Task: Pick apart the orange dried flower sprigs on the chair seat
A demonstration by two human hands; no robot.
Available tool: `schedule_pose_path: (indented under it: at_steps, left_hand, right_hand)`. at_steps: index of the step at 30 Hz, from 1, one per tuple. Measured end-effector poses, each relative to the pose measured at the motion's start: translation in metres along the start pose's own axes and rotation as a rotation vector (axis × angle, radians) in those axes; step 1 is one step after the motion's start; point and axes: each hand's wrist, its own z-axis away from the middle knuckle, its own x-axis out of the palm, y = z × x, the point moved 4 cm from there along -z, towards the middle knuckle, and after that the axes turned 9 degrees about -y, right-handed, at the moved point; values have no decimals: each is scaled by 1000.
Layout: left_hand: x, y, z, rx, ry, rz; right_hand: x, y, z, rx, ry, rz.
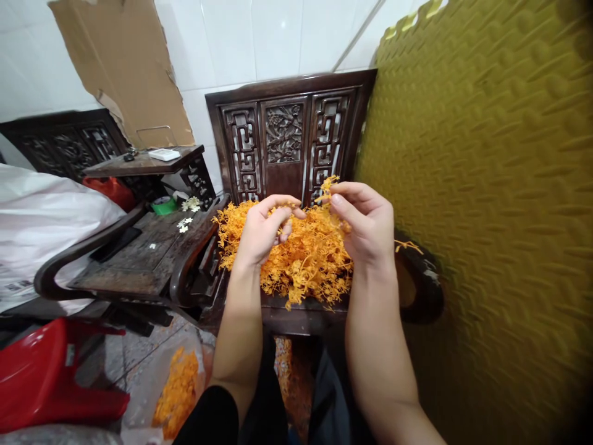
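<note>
A large heap of orange plastic flower sprigs [306, 266] covers the seat of a dark carved wooden chair in front of me. My right hand [368, 219] pinches one orange plastic sprig [330, 183] between thumb and fingers, above the right side of the heap. Over the heap's left side, my left hand [271, 228] is closed, its fingers curled toward the thumb. Bits of orange show at its fingertips, but I cannot tell whether they are held or lie behind. A small gap separates the two hands.
A gold textured foam mat [482, 185] stands upright at my right. On the left are a wooden side table [183, 162], a second chair with green tape [164, 205], and a red plastic stool [50, 377]. A clear bag of orange pieces [178, 389] sits on the floor.
</note>
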Motion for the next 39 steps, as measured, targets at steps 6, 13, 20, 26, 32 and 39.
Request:
schedule_pose_path:
  at_steps: [6,13,20,26,32,39]
  left_hand:
    - [-3,0,-2,-9,-8,38]
    - [2,-6,-2,-36,-26,-110]
    - [12,-23,-11,125,202,-279]
    - [-26,-33,-25,93,492,-3]
    - [-23,-11,-15,100,264,53]
    - [14,-8,-4,1,-81,-168]
  right_hand:
    - [2,-9,5,-18,-52,104]
    - [21,-16,12,86,-270,265]
    - [19,-8,9,156,-332,230]
    - [13,-26,16,237,-495,46]
    - [-9,-10,4,192,-92,-38]
    - [-3,1,0,275,-114,-298]
